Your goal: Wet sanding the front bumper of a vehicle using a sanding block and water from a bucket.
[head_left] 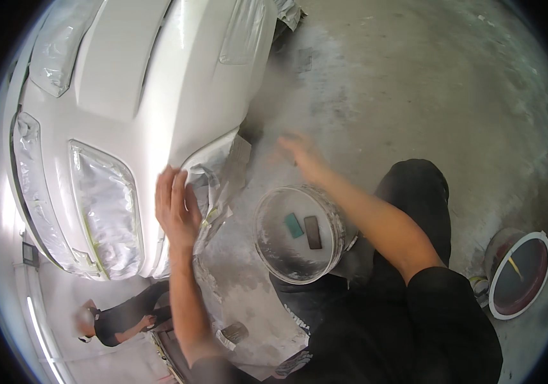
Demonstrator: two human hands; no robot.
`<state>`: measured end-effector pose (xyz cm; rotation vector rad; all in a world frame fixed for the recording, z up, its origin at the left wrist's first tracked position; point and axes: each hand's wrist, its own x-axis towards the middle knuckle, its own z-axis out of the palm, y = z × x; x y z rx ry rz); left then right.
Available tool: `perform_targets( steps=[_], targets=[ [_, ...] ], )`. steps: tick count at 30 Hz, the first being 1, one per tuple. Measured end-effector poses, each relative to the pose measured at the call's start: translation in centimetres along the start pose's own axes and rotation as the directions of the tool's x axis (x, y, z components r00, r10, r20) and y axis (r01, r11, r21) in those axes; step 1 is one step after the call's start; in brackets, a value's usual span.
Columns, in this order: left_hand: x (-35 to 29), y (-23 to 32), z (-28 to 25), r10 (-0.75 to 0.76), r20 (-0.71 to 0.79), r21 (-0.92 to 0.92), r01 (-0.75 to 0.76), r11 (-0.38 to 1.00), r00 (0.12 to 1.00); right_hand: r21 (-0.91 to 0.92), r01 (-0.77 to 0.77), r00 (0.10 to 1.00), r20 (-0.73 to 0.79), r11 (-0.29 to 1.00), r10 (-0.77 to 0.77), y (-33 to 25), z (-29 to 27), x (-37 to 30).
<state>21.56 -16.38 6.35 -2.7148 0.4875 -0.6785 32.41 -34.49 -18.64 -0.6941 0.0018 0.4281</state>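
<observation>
Dusty concrete floor (427, 83) spreads under a white car bumper (127, 83), its lamp openings masked with plastic film (106, 211). The left hand (177, 208) lies flat on the bumper's lower corner, fingers (170, 185) close together and pressed to the paint just where the masking paper (219, 160) begins. The right hand (303, 157) hovers blurred above the floor, beyond the white bucket (298, 233); whether its fingers pinch anything I cannot tell. Below those fingers, inside the bucket, lie a teal block (294, 225) and a dark block (312, 232). This looks like hand-sanding or checking the surface; the next move probably calls for an abrasive block brought to the spot under the left fingers.
</observation>
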Motion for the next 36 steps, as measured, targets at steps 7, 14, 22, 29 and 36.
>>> perform_targets(
  steps=[7, 14, 22, 29, 36],
  targets=[
    [4.3, -8.8, -1.5, 0.267, 0.356, 0.23, -0.361, 0.904, 0.895, -0.265, 0.28, 0.942, -0.112, 0.923, -0.318, -3.2, 4.1, 3.9],
    [4.2, -9.8, 0.8, 0.297, 0.35, 0.277, -0.401, 0.873, 0.888, -0.628, 0.644, 0.572, 0.014, 0.438, -0.82, -0.8, 14.3, 9.4],
    [3.4, -10.5, 2.1, 0.296, 0.288, 0.289, -0.377, 0.88, 0.911, -0.629, 0.684, 0.55, 0.113, 0.369, -0.827, -0.1, 14.1, 11.6],
    [2.7, -10.7, 2.4, 0.3, 0.249, 0.302, -0.368, 0.879, 0.921, -0.652, 0.689, 0.581, 0.235, 0.317, -0.779, 2.7, 14.4, 7.8],
    [3.7, -10.4, 2.9, 0.317, 0.208, 0.294, -0.368, 0.882, 0.925, -0.662, 0.676, 0.585, 0.214, 0.324, -0.783, 1.2, 14.1, 10.0]
  ],
)
